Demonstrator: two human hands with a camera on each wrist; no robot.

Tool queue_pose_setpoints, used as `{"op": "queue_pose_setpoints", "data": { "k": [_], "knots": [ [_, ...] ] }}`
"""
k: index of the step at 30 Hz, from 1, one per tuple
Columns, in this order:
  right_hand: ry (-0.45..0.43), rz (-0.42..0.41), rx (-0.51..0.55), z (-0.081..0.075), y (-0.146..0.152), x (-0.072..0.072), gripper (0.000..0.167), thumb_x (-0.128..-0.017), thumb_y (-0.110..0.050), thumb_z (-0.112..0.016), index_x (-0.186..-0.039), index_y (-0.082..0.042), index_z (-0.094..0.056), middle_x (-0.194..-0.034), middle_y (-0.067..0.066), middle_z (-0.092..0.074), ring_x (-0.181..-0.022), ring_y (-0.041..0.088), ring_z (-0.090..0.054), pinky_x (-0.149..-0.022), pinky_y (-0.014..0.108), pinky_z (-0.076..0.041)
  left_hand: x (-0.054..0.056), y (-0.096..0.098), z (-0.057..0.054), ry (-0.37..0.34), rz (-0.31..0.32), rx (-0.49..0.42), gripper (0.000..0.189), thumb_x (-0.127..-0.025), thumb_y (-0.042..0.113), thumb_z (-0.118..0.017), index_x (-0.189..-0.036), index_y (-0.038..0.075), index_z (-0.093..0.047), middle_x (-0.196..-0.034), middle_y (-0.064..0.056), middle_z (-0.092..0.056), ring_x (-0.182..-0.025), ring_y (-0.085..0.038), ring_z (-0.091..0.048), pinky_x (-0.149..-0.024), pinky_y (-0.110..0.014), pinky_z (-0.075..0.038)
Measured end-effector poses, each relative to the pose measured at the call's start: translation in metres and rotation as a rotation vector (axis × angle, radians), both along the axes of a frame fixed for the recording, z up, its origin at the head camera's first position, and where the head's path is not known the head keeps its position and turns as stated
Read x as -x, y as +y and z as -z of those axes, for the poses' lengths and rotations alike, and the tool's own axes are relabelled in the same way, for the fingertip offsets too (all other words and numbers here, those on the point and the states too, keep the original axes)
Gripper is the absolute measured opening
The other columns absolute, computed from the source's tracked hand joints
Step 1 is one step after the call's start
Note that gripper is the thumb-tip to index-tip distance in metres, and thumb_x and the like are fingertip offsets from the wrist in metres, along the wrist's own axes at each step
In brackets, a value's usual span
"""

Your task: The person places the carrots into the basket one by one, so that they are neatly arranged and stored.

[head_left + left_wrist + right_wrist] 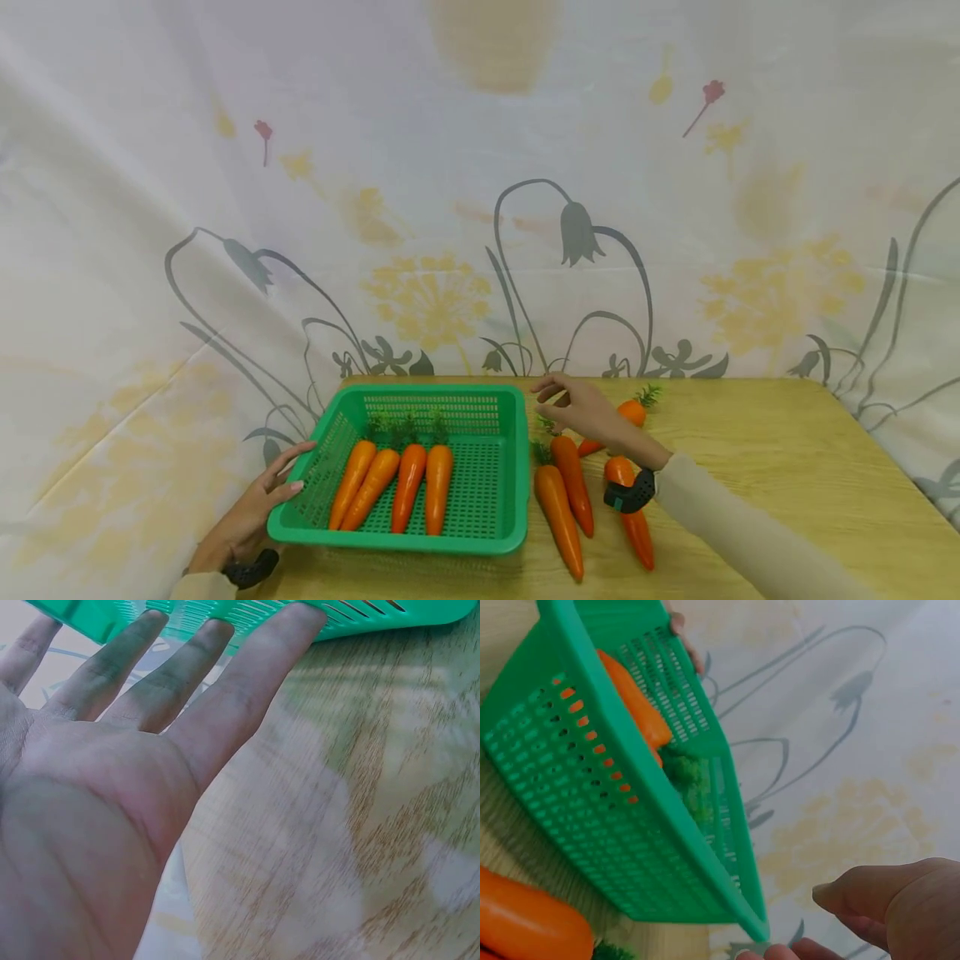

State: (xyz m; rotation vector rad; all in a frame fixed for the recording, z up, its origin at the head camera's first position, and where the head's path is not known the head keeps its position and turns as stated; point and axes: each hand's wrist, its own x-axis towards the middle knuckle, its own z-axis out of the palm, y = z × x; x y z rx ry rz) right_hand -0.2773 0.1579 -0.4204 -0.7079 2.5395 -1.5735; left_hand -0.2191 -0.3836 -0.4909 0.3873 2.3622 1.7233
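A green plastic basket [405, 543] holds several orange carrots [410, 487] side by side, leafy tops toward the back. My left hand [255, 508] is at the basket's left side; in the left wrist view its fingers [251, 682] reach out straight to the slotted wall. Near the back right corner of the basket, my right hand [581, 408] hovers with loosely bent fingers and nothing between them. Below it, two carrots [558, 517] lie beside the basket. Another carrot [639, 537] is partly covered by the right wrist band, and one more carrot [632, 412] lies partly behind the hand.
The wooden table [780, 467] extends to the right of the loose carrots. A pale curtain [450, 183] printed with flowers hangs right behind the table's back edge. Dark bands [630, 492] are strapped round both wrists.
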Motion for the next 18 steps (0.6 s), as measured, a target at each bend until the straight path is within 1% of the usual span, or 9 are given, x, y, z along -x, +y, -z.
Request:
{"op": "queue_pose_setpoints", "data": {
  "k": [3,5,8,11,13,15,16,18],
  "knots": [
    [-0.002,0.014,0.011,0.001,0.013,-0.004,0.032,-0.102,-0.015,-0.067,-0.131,-0.002,-0.060,-0.120,0.020,-0.063,-0.087,0.024,-0.068,-0.069,0.036,-0.063,-0.001,0.000,0.000,0.012,-0.005,0.004,0.056,-0.110,0.012,-0.047,-0.162,0.012,-0.026,-0.169,-0.016,-0.003,-0.147,-0.062,0.007,-0.105,-0.088,-0.014],
    [-0.013,0.030,0.007,0.003,0.022,-0.007,0.031,-0.102,-0.016,-0.066,-0.131,-0.005,-0.060,-0.120,0.019,-0.063,-0.089,0.025,-0.067,-0.069,0.038,-0.063,0.000,0.001,-0.001,0.012,-0.001,0.004,0.057,-0.110,0.012,-0.047,-0.162,0.012,-0.026,-0.169,-0.019,-0.001,-0.147,-0.062,0.007,-0.105,-0.087,-0.015],
    [-0.034,0.052,-0.013,0.007,0.035,-0.013,0.029,-0.103,-0.017,-0.065,-0.131,-0.007,-0.060,-0.121,0.017,-0.062,-0.092,0.027,-0.065,-0.074,0.046,-0.062,0.000,0.002,-0.002,0.009,-0.001,0.002,0.057,-0.109,0.012,-0.047,-0.162,0.012,-0.026,-0.169,-0.017,-0.002,-0.148,-0.062,0.007,-0.105,-0.087,-0.017],
    [-0.046,0.069,-0.025,0.011,0.046,-0.018,0.029,-0.103,-0.018,-0.065,-0.130,-0.008,-0.061,-0.121,0.016,-0.062,-0.093,0.029,-0.064,-0.073,0.045,-0.062,-0.001,0.003,-0.003,-0.003,0.002,-0.011,0.057,-0.110,0.012,-0.047,-0.162,0.012,-0.025,-0.168,-0.014,-0.003,-0.148,-0.061,0.008,-0.106,-0.086,-0.016],
    [-0.055,0.074,-0.024,0.013,0.053,-0.021,0.030,-0.103,-0.019,-0.066,-0.130,-0.006,-0.061,-0.120,0.017,-0.062,-0.093,0.033,-0.065,-0.072,0.045,-0.062,-0.001,0.002,-0.003,-0.007,0.005,-0.020,0.057,-0.110,0.012,-0.046,-0.162,0.011,-0.025,-0.168,-0.010,-0.004,-0.148,-0.061,0.009,-0.106,-0.087,-0.014],
    [-0.074,0.079,-0.014,0.015,0.059,-0.024,0.031,-0.103,-0.018,-0.066,-0.130,-0.006,-0.060,-0.121,0.018,-0.062,-0.093,0.037,-0.065,-0.071,0.044,-0.063,-0.001,0.002,-0.001,-0.006,0.010,-0.029,0.057,-0.110,0.012,-0.046,-0.162,0.011,-0.024,-0.166,-0.004,-0.007,-0.148,-0.061,0.009,-0.106,-0.086,-0.015],
    [-0.080,0.082,-0.015,0.016,0.062,-0.026,0.032,-0.103,-0.018,-0.066,-0.131,-0.006,-0.060,-0.121,0.018,-0.062,-0.095,0.038,-0.065,-0.072,0.045,-0.063,-0.001,0.001,-0.001,-0.001,0.010,-0.032,0.057,-0.110,0.012,-0.046,-0.162,0.011,-0.024,-0.165,-0.002,-0.008,-0.147,-0.061,0.009,-0.106,-0.086,-0.015],
    [-0.082,0.090,-0.024,0.018,0.068,-0.029,0.033,-0.102,-0.018,-0.067,-0.132,-0.005,-0.059,-0.120,0.018,-0.062,-0.096,0.041,-0.065,-0.072,0.048,-0.062,-0.001,0.001,0.001,0.002,0.013,-0.036,0.057,-0.110,0.012,-0.045,-0.162,0.011,-0.025,-0.165,-0.004,-0.007,-0.147,-0.062,0.009,-0.106,-0.086,-0.017]
  ]
}}
